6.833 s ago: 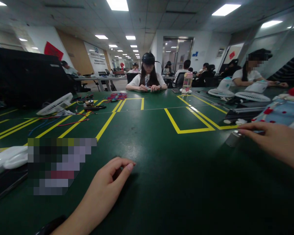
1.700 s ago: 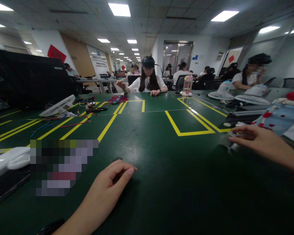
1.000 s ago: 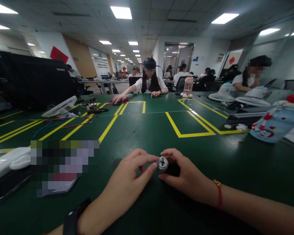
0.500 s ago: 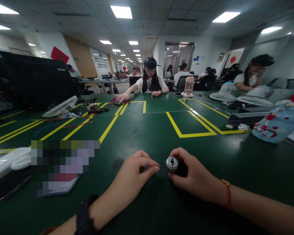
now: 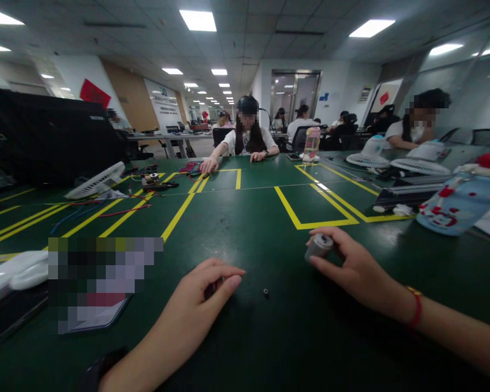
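Note:
My right hand [image 5: 353, 264] grips a small silver metal cylinder [image 5: 319, 247], shaped like a small motor can, between thumb and fingers. The cylinder is tilted, with its round end facing up and right. A tiny dark metal ring-like piece [image 5: 265, 293] sits alone on the green table between my hands. To its left rests my left hand [image 5: 212, 291], thumb and forefinger drawn together and the other fingers curled under. Whatever those fingers may hold is hidden.
At left lie a phone [image 5: 16, 313], a white device [image 5: 18, 272] and a blurred flat item [image 5: 102, 288]. Wires [image 5: 126, 210] and a white fan [image 5: 98, 181] lie beyond. A blue bottle [image 5: 451, 204] stands right. Opposite, a co-worker's hand [image 5: 210, 164] touches a wire pile.
My right hand has moved right with the cylinder and tilted it. My left hand has shifted left. The tiny ring-like piece now shows on the table between them.

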The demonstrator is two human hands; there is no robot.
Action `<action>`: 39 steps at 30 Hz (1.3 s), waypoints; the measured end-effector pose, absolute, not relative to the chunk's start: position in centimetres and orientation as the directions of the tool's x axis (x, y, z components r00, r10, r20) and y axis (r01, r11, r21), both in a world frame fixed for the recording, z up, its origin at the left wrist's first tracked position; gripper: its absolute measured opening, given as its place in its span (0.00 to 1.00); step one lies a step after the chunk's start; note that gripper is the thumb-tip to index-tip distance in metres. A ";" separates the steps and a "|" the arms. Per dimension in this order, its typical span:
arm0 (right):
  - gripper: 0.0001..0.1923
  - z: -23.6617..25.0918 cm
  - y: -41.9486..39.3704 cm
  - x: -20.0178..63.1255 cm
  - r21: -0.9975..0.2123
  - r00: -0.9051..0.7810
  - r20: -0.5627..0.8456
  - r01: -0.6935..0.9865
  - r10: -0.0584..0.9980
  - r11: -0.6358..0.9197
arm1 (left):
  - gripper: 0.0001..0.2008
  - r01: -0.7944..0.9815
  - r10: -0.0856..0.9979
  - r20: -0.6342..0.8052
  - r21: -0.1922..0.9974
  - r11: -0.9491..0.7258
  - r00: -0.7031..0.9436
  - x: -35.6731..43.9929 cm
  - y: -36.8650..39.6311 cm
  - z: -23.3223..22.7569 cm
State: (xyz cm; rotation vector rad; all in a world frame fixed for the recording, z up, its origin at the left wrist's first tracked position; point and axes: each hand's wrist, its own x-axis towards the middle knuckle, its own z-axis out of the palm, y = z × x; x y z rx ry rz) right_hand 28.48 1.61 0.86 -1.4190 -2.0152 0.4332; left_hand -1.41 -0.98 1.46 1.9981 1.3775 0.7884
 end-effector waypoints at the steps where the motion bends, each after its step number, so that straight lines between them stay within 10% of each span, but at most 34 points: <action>1: 0.26 0.8 2.0 30.3 -0.544 -0.159 0.318 0.777 0.935 0.317 | 0.11 0.602 0.953 0.130 0.750 -0.275 0.273 -2.0 -1.2 1.4; 11: 0.34 -0.8 3.7 42.7 -0.229 0.164 0.477 0.972 0.863 -0.058 | 0.12 0.582 0.980 0.071 0.795 -0.169 0.187 -3.1 -1.6 0.8; 15: 0.39 0.0 2.7 37.4 -0.103 -0.027 0.617 0.988 0.786 0.114 | 0.12 0.584 0.979 0.070 0.794 -0.172 0.192 -2.9 -1.6 1.0; 19: 0.26 0.5 0.5 27.3 -0.322 -0.460 0.293 0.778 0.838 0.539 | 0.12 0.592 0.974 0.072 0.783 -0.188 0.213 -3.1 -1.6 1.0; 25: 0.13 0.8 0.7 20.5 -0.479 -0.563 0.241 0.640 0.791 0.601 | 0.12 0.605 0.962 0.112 0.758 -0.246 0.250 -3.6 -1.6 0.5; 31: 0.15 4.4 3.4 32.9 -0.188 -0.198 0.526 0.921 0.827 0.341 | 0.12 0.585 0.960 0.109 0.773 -0.246 0.260 -3.1 -1.4 0.6; 35: 0.20 5.6 4.3 40.9 -0.010 0.086 0.405 0.996 0.910 -0.090 | 0.12 0.587 0.963 0.099 0.775 -0.232 0.249 -2.9 -1.4 0.6; 39: 0.22 5.1 4.6 43.0 -0.028 0.186 0.273 0.982 0.944 -0.186 | 0.12 0.587 0.965 0.085 0.780 -0.218 0.246 -3.1 -1.7 0.6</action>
